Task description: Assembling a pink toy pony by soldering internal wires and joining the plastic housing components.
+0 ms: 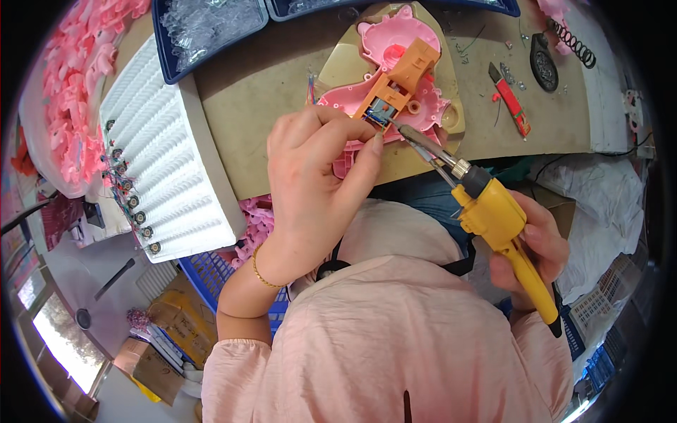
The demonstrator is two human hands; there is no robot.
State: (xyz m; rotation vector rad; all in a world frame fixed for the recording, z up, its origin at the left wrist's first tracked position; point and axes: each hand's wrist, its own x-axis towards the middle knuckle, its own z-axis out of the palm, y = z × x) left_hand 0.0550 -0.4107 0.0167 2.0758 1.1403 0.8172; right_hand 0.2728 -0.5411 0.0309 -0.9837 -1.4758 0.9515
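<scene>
My right hand (539,243) is wrapped round the handle of a yellow soldering gun (499,215). Its metal tip reaches left to an open orange plastic housing (415,69), where a small motor-like part and thin wires show. Beside that tip, my left hand (317,158) pinches thumb and forefinger together at the housing's near edge; what lies between them is too small to make out. Under the housing are pink plastic shell halves (386,34), cradled in a tan shaped holder (340,63) on the table.
A ribbed white foam tray (187,151) with several small round wired parts stands left. Blue bins (168,46) of clear plastic pieces line the back. At right lie a red utility knife (510,102), a black oval piece (543,65) and a coil spring (575,46). Pink parts (77,84) fill the far left.
</scene>
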